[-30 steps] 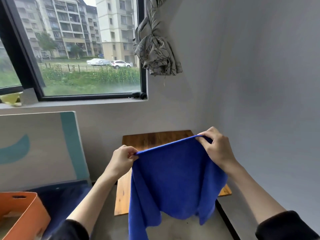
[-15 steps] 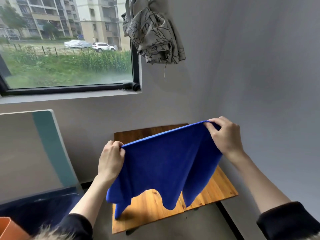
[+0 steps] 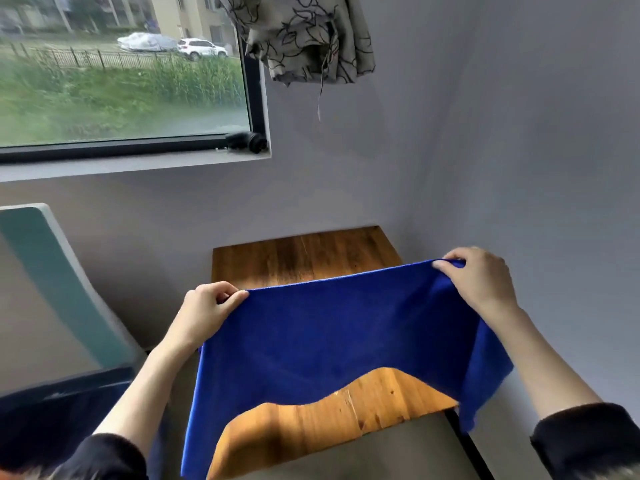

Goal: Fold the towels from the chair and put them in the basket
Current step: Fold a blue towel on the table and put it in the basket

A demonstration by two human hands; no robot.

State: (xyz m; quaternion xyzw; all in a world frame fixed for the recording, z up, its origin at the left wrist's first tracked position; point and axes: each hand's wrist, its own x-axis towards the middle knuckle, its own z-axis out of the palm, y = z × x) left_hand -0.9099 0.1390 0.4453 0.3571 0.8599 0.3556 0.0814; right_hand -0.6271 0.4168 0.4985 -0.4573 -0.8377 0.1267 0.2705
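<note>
A person holds a blue towel (image 3: 332, 337) stretched above a wooden tabletop (image 3: 304, 254) at the centre of the frame. The left hand (image 3: 204, 311) pinches one top corner and the right hand (image 3: 479, 280) grips the other, seemingly to pull the upper hem taut and spread the cloth flat before a first fold. The towel is deep blue and soft-napped; its lower edge sags in a wavy line over the wood.

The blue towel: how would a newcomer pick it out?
Find the wooden table in the corner beneath the window. Above it, the left hand and right hand stretch the towel. It is plain bright blue, unlike the patterned grey curtain.
</note>
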